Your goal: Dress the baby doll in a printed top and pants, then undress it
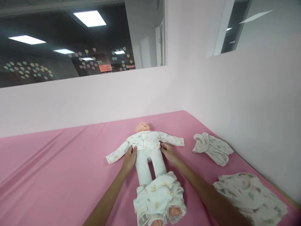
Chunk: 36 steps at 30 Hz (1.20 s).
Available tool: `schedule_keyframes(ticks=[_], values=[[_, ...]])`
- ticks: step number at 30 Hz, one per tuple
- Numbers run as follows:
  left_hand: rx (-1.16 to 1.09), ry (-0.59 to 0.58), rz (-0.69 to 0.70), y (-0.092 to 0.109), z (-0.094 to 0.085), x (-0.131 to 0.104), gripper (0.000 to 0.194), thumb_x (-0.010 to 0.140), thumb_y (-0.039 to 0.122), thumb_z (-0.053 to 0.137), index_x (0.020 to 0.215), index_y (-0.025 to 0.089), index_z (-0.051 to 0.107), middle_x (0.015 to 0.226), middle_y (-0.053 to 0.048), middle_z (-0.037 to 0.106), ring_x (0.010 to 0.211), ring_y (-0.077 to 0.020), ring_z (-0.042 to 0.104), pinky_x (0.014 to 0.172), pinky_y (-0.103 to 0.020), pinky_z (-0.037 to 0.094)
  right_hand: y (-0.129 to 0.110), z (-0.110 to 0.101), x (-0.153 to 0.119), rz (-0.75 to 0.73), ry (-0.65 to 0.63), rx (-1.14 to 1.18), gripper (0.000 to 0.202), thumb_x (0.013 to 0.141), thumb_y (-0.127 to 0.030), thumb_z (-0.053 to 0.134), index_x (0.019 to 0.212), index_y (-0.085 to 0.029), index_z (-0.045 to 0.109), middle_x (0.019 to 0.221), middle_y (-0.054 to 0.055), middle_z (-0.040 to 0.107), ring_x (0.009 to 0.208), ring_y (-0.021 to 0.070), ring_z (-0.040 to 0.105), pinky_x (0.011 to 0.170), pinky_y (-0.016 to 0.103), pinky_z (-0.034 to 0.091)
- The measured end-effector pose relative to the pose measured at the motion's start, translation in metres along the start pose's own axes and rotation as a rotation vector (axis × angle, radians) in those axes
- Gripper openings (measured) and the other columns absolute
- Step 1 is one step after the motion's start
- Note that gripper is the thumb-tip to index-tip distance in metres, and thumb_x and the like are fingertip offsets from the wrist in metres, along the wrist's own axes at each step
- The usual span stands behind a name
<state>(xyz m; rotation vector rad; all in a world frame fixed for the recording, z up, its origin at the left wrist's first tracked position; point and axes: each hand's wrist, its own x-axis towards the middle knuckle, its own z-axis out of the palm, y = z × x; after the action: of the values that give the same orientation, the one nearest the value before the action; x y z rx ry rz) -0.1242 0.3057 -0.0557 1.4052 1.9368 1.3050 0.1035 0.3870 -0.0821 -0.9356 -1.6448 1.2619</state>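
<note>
Pinching the patterned shirt (146,140) by both hem edges with left hand (129,158) and right hand (169,151), mid-frame, on a baby doll (144,164), above bunched trousers (155,192).

Pink-covered surface (58,163) set vs. white back wall (94,100) & R wall (258,94), w/ a lg. pane (82,37) up top (window or mirror, can't tell) showing rect. ceiling lights (90,18), pastel heart decals (29,68) & dark ceiling (54,28), plus a 2nd pane (237,31) upper R.
</note>
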Motion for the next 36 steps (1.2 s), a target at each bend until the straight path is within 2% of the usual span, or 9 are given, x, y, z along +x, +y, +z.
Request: schedule_keyframes(ticks=[8, 11, 13, 15, 18, 22, 25, 30, 36], values=[[-0.056, 0.089, -0.072, 0.001, 0.007, -0.005, 0.043, 0.091, 0.053, 0.044, 0.111, 0.019, 0.058, 0.125, -0.012, 0.060, 0.117, -0.0276, 0.054, 0.099, -0.040, 0.041, -0.002, 0.001, -0.006, 0.024, 0.096, -0.221, 0.017, 0.086, -0.030, 0.048, 0.080, -0.018, 0.058, 0.081, 0.003, 0.064, 0.078, 0.0178, 0.057, 0.074, 0.031, 0.045], [-0.049, 0.112, -0.066, 0.007, -0.005, -0.028, 0.039, 0.089, 0.051, 0.048, 0.109, 0.020, 0.057, 0.122, -0.010, 0.059, 0.109, -0.0245, 0.056, 0.092, -0.038, 0.044, -0.021, 0.001, -0.022, 0.017, 0.142, -0.313, 0.021, 0.086, -0.031, 0.049, 0.070, -0.018, 0.054, 0.075, 0.002, 0.059, 0.076, 0.0175, 0.052, 0.072, 0.030, 0.041], [-0.011, 0.019, -0.050, 0.015, -0.019, -0.051, 0.033, 0.088, 0.050, 0.051, 0.102, 0.021, 0.059, 0.112, -0.007, 0.061, 0.097, -0.0220, 0.057, 0.084, -0.035, 0.046, -0.040, 0.001, -0.041, -0.007, 0.109, -0.339, 0.021, 0.086, -0.031, 0.050, 0.070, -0.017, 0.054, 0.077, 0.002, 0.058, 0.078, 0.0171, 0.052, 0.071, 0.029, 0.039], [0.055, -0.263, 0.005, 0.023, -0.035, -0.077, 0.026, 0.089, 0.046, 0.051, 0.095, 0.023, 0.060, 0.102, -0.004, 0.061, 0.087, -0.0196, 0.056, 0.079, -0.033, 0.046, -0.061, 0.002, -0.062, -0.035, -0.017, -0.351, 0.017, 0.086, -0.030, 0.053, 0.076, -0.018, 0.059, 0.080, 0.001, 0.060, 0.076, 0.0157, 0.053, 0.069, 0.027, 0.039], [0.116, -0.604, 0.162, 0.036, -0.056, -0.109, 0.018, 0.090, 0.040, 0.053, 0.098, 0.026, 0.062, 0.107, -0.003, 0.059, 0.098, -0.0199, 0.054, 0.086, -0.032, 0.044, -0.091, 0.006, -0.092, -0.134, -0.359, -0.467, 0.011, 0.085, -0.028, 0.058, 0.085, -0.019, 0.064, 0.088, 0.002, 0.062, 0.086, 0.0173, 0.055, 0.076, 0.029, 0.041], [0.321, -0.712, 0.303, 0.047, -0.067, -0.128, 0.022, 0.091, 0.044, 0.053, 0.105, 0.028, 0.060, 0.105, -0.003, 0.059, 0.100, -0.0218, 0.050, 0.087, -0.035, 0.041, -0.112, 0.012, -0.112, -0.329, -0.695, -0.581, 0.010, 0.087, -0.027, 0.058, 0.089, -0.020, 0.066, 0.102, 0.004, 0.059, 0.105, 0.0209, 0.049, 0.093, 0.034, 0.038], [0.446, -0.719, 0.402, 0.050, -0.065, -0.132, 0.022, 0.094, 0.042, 0.047, 0.091, 0.023, 0.057, 0.096, -0.003, 0.059, 0.092, -0.0221, 0.049, 0.083, -0.036, 0.038, -0.112, 0.014, -0.116, -0.376, -0.757, -0.657, 0.018, 0.085, -0.032, 0.062, 0.073, -0.018, 0.062, 0.099, 0.004, 0.056, 0.103, 0.0214, 0.047, 0.091, 0.035, 0.038], [0.313, -0.765, 0.336, 0.047, -0.063, -0.130, 0.029, 0.097, 0.044, 0.039, 0.084, 0.021, 0.049, 0.091, -0.003, 0.055, 0.087, -0.0194, 0.048, 0.080, -0.033, 0.039, -0.113, 0.015, -0.118, -0.250, -0.729, -0.646, 0.014, 0.078, -0.030, 0.067, 0.072, -0.019, 0.060, 0.081, 0.001, 0.056, 0.096, 0.0209, 0.049, 0.088, 0.035, 0.037], [-0.065, -0.578, 0.026, 0.047, -0.050, -0.107, 0.036, 0.093, 0.055, 0.042, 0.082, 0.021, 0.045, 0.077, 0.002, 0.048, 0.068, -0.0130, 0.042, 0.060, -0.023, 0.037, -0.113, 0.007, -0.094, 0.184, -0.596, -0.195, 0.026, 0.083, -0.037, 0.062, 0.103, -0.021, 0.062, 0.094, 0.002, 0.062, 0.084, 0.0162, 0.057, 0.066, 0.024, 0.041]])
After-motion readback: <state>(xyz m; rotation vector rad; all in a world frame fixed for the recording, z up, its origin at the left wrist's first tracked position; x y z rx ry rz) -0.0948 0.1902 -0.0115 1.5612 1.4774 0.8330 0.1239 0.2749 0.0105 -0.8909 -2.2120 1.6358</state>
